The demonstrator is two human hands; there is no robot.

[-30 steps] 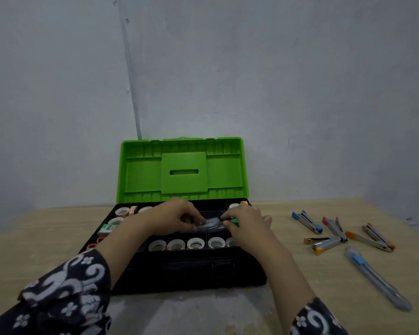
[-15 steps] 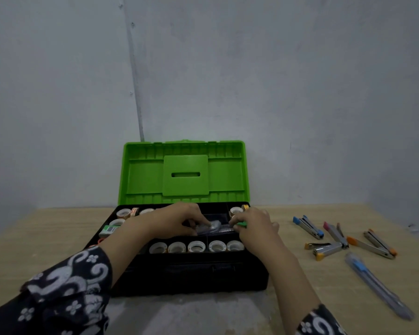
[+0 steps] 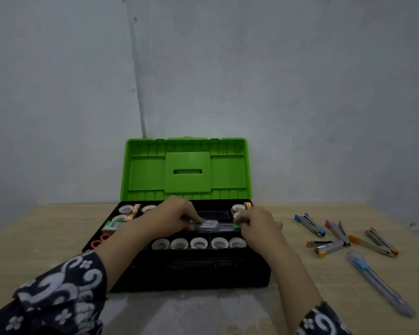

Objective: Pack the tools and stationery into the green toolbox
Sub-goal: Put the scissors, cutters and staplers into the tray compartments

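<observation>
Both hands [image 3: 179,217] [image 3: 257,224] still gripping clear cutter [image 3: 211,225]; no legible labels.

No lettering, brand, number or sign can be read anywhere: the small green-and-white box [image 3: 113,226] at the left end of the green toolbox [image 3: 186,170] carries print, but it is too blurred to make out.

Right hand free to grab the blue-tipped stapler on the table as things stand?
Probably not right away. The right hand is gripping one end of the clear utility knife over the toolbox. The path to the blue-tipped stapler looks clear once it lets go.
</observation>
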